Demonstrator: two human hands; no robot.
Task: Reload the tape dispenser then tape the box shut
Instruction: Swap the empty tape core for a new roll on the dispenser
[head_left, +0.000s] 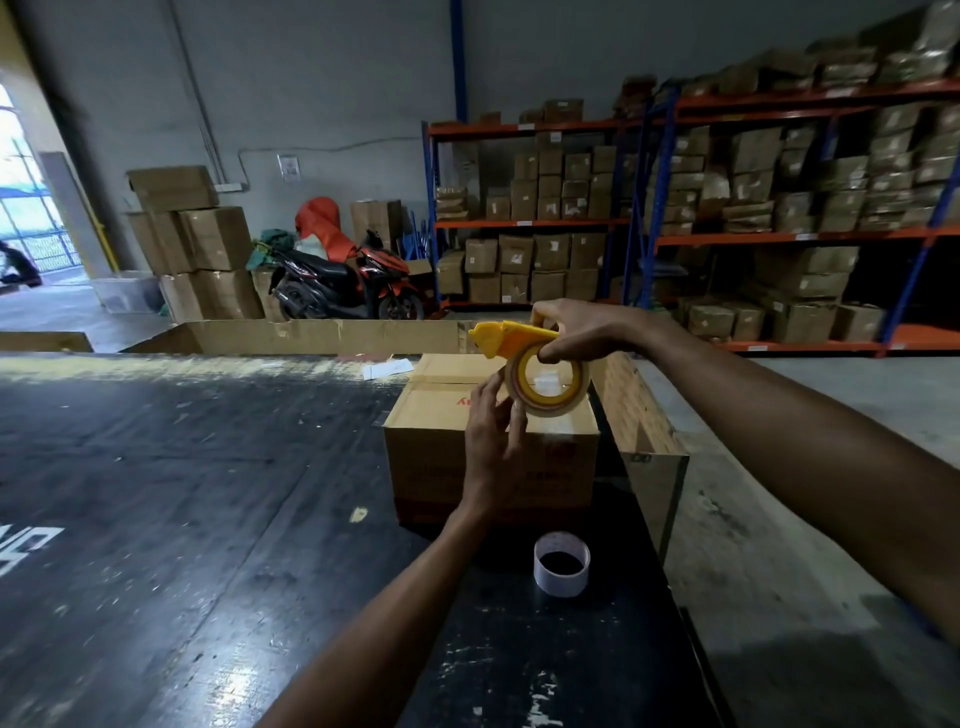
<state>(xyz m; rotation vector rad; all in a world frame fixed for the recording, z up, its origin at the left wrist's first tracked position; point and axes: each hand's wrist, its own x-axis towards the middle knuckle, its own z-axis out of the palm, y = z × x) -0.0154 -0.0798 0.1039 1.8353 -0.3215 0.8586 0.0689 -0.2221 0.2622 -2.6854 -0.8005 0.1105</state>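
Observation:
A yellow tape dispenser (506, 339) is held in the air above a cardboard box (441, 415), with my right hand (576, 330) gripping it from the top. A roll of clear tape (548, 384) sits in the dispenser. My left hand (491, 441) reaches up from below, and its fingertips touch the left edge of the roll. The box stands on the dark table (208, 493), its top flaps folded down. An empty white tape core (562, 564) stands upright on the table, nearer to me than the box.
A white paper slip (387, 368) lies on the table behind the box. Large flat cardboard walls (322, 336) border the table's far and right sides. Beyond are stacked cartons, a parked scooter (345, 283) and shelving racks (727, 208) full of boxes.

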